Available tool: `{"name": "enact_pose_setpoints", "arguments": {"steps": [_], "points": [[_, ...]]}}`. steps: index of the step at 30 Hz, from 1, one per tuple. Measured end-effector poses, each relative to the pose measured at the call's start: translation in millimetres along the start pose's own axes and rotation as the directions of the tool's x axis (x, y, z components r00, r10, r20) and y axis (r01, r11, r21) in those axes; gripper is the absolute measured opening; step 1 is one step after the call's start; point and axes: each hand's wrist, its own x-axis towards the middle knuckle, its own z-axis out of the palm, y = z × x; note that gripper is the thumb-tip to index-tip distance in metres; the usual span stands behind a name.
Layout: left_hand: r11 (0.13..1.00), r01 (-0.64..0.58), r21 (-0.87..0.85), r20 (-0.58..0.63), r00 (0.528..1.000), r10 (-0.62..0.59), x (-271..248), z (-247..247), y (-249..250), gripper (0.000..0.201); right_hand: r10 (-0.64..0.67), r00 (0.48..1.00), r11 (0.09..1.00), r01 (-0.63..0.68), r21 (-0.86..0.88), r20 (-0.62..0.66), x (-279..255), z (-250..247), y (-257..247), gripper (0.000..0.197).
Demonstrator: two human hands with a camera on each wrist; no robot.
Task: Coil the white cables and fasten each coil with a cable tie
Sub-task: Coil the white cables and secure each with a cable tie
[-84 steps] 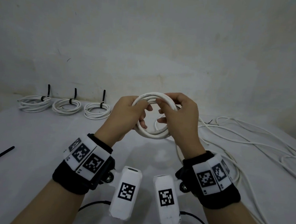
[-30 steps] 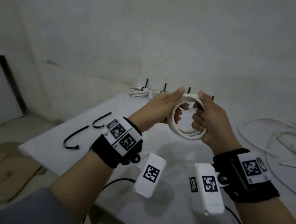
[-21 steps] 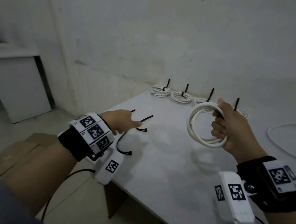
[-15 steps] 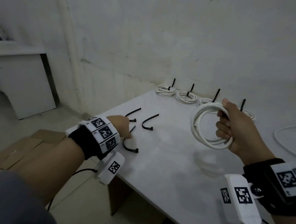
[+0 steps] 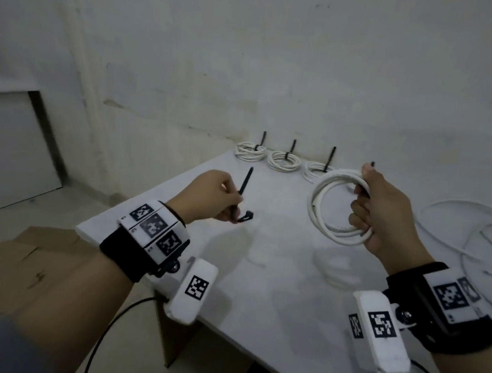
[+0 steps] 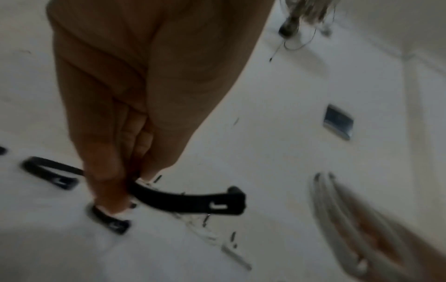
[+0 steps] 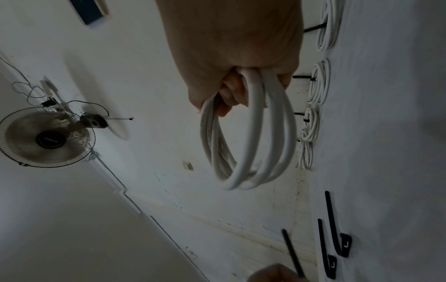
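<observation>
My right hand grips a white cable coil of several loops, held upright above the table; the right wrist view shows the coil hanging from my curled fingers. To its left, my left hand pinches a black cable tie near its head end, the tail pointing up. In the left wrist view the cable tie sticks out from my fingertips. Two more ties lie on the table below.
Several tied coils line the back of the white table by the wall. Loose white cables sprawl at the right. The table's left edge is close to my left wrist, with cardboard on the floor beyond it.
My left hand let go of the coil, reached left to the ties by the table edge and lifted one up. My right hand kept hold of the coil.
</observation>
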Motion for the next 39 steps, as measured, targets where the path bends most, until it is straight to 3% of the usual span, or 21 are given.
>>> {"name": "enact_pose_setpoints", "arguments": {"steps": [2, 4, 8, 11, 17, 22, 27, 32, 36, 39], "points": [[0.968, -0.065, -0.244, 0.072, 0.994, 0.085, -13.7, 27.1, 27.9, 0.015, -0.064, 0.993, 0.998, 0.063, -0.009, -0.101, 0.6, -15.9, -5.6, 0.039], [0.931, -0.098, -0.351, 0.176, 0.97, 0.168, -25.5, 58.9, 49.1, 0.011, -0.145, 0.965, 0.989, 0.139, -0.044, -0.219, 1.4, -35.5, -10.4, 0.04], [0.921, -0.108, -0.374, 0.345, 0.906, 0.247, -37.4, 123.5, 76.9, 0.011, -0.328, 0.863, 0.945, 0.303, -0.124, -0.384, -0.6, -77.4, -15.4, 0.043], [0.914, -0.102, -0.392, 0.336, 0.909, 0.245, -36.5, 159.9, 91.3, 0.011, -0.39, 0.823, 0.92, 0.358, -0.158, -0.413, -3.7, -100.1, -11.7, 0.042], [0.861, -0.144, -0.489, 0.212, 0.937, 0.277, -29.4, 194.8, 114.3, 0.008, -0.414, 0.845, 0.907, 0.35, -0.235, -0.338, -4.1, -105.3, -5.6, 0.042], [0.829, -0.18, -0.53, 0.151, 0.942, 0.3, -22.5, 203.3, 116.4, 0.013, -0.318, 0.899, 0.943, 0.268, -0.198, -0.301, -1.4, -105.9, -3.9, 0.041], [0.852, -0.241, -0.465, 0.263, 0.881, 0.393, -20.6, 204.8, 114.0, 0.007, -0.216, 0.903, 0.975, 0.178, -0.134, -0.371, 1.2, -111.3, -4.6, 0.029], [0.837, -0.247, -0.488, 0.38, 0.804, 0.458, -19.4, 195.0, 111.8, 0.03, -0.224, 0.869, 0.974, 0.179, -0.141, -0.441, 4.2, -116.7, -4.4, 0.033], [0.81, -0.388, -0.44, 0.347, 0.759, 0.551, -18.9, 182.9, 109.7, 0.022, -0.213, 0.86, 0.977, 0.177, -0.121, -0.463, 4.5, -119.8, -7.1, 0.04], [0.79, -0.489, -0.371, 0.244, 0.769, 0.591, -12.6, 185.3, 110.9, 0.016, -0.188, 0.877, 0.982, 0.175, -0.07, -0.442, 2.4, -116.6, -8.3, 0.039]]}}
